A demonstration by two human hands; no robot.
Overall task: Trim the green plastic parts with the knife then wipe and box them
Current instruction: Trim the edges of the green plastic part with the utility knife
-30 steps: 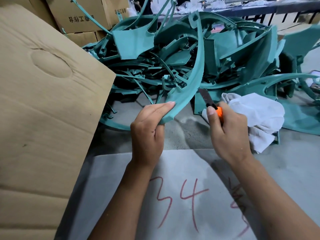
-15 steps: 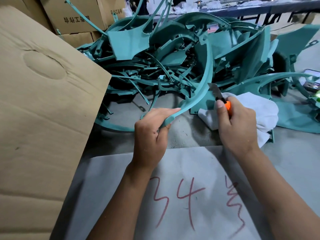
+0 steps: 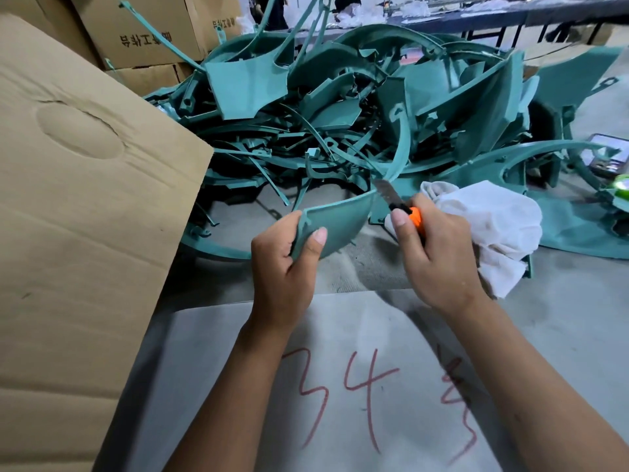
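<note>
My left hand (image 3: 287,267) grips the wide end of a curved green plastic part (image 3: 343,221), whose thin arm arcs up and away over the heap. My right hand (image 3: 439,257) holds an orange-handled utility knife (image 3: 394,199). Its blade touches the part's upper edge just right of the wide end. Under and behind my right hand lies a white cloth (image 3: 493,223). A large heap of green plastic parts (image 3: 340,107) covers the floor ahead. The open flap of a cardboard box (image 3: 85,216) fills the left side.
A grey sheet (image 3: 357,369) marked "34" in red lies under my forearms. Stacked cardboard boxes (image 3: 143,32) stand at the back left. A phone (image 3: 609,153) lies at the far right, and a dark bench (image 3: 510,15) runs along the back.
My left hand turned the part so its wide end faces me and shifted its grip onto it. The knife blade moved left onto the part's edge.
</note>
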